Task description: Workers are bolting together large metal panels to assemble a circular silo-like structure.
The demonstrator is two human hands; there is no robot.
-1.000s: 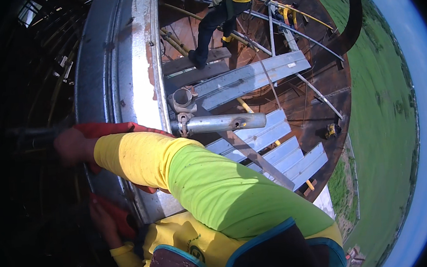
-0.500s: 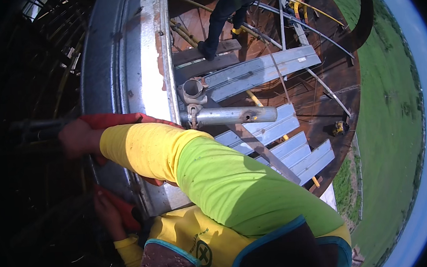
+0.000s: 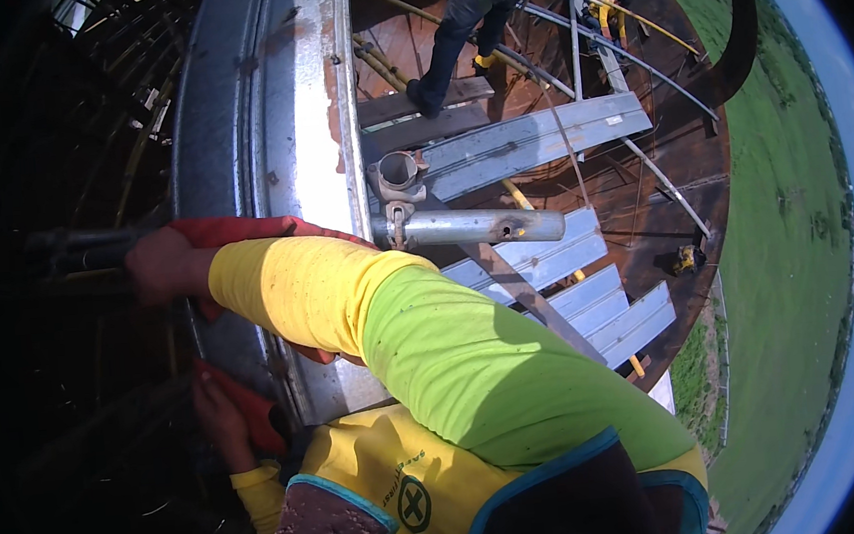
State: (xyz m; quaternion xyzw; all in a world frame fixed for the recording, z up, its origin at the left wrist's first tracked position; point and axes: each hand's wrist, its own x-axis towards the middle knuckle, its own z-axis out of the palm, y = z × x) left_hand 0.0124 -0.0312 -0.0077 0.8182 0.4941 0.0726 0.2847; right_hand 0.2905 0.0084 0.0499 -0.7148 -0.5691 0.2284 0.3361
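Fingers first: the right hand [image 3: 161,266] is wrapped shut around a dark bar-like tool [image 3: 75,251], reaching across the body and over the rim of the big curved metal wall [image 3: 236,131] into the shadowy inside, so the fist sits just past the steel edge. That dark tool has its long axis running roughly left-right in the head view, pointing away from the fist toward the left into the dark; I can't tell what its far end is doing, it's too black in there. The left hand [image 3: 220,414] is lower down, pressed against the inner side of the same wall with a red cloth or glove [image 3: 248,412] bunched under it. Looks to me like a bracing grip to stay steady while leaning over, but whether those fingers are curled or flat I honestly can't tell. More red fabric [image 3: 244,231] lies along the rim right by the right wrist. Going outward, a short galvanized pipe stub [image 3: 479,227] sticks out from a clamp [image 3: 395,184] on the outer side, pointing right. Below it are grey corrugated planks [image 3: 589,284], and another person [image 3: 468,23] stands on the platform further up.
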